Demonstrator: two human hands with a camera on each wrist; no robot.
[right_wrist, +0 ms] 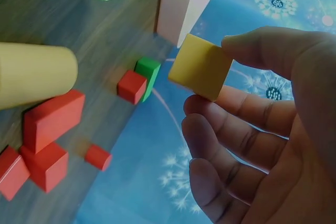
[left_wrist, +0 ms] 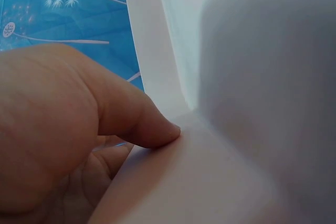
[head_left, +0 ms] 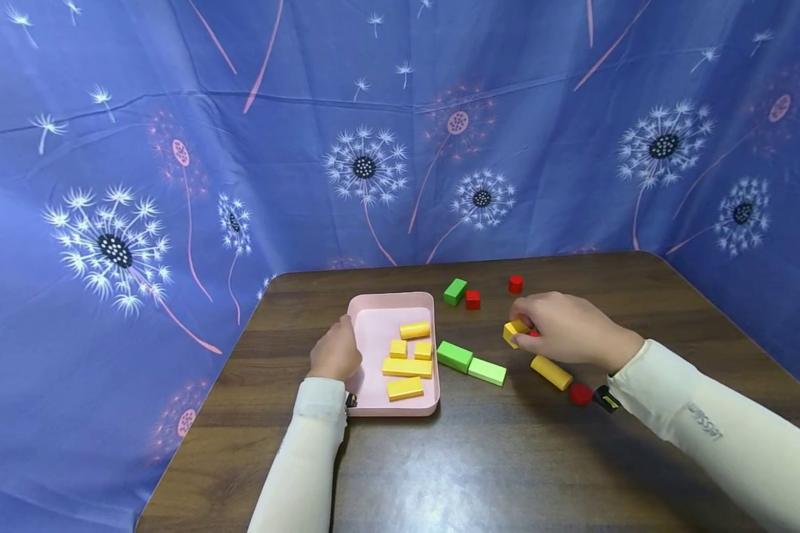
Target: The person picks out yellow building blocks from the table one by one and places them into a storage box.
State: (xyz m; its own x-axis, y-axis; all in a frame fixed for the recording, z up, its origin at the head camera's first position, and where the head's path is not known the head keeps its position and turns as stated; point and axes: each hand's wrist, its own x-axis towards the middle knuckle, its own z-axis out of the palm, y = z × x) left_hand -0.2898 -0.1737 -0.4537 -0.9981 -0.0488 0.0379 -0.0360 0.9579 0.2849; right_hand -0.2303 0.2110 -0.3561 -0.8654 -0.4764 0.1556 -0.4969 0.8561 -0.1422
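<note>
My right hand [head_left: 567, 326] pinches a yellow block [right_wrist: 201, 67] between thumb and fingers, lifted above the table right of the pink tray. My left hand [head_left: 335, 352] grips the left wall of the pink tray [head_left: 390, 300]; in the left wrist view the thumb [left_wrist: 152, 127] presses on the inside and the other fingers are partly hidden behind the wall. Inside the tray lie a yellow cylinder [head_left: 415, 330], two small yellow cubes [head_left: 398, 349] and two longer yellow blocks [head_left: 407, 368]. Below the right hand, a yellow cylinder [head_left: 551, 372] lies on the table.
Beside the tray lie a green block [head_left: 455, 356] and a light green block [head_left: 487, 371]. Farther back are another green block [head_left: 455, 292], a red cube [head_left: 472, 300] and a red cylinder [head_left: 516, 284]. Red blocks [right_wrist: 52, 121] sit partly hidden under the right hand, near a red round piece [head_left: 580, 393].
</note>
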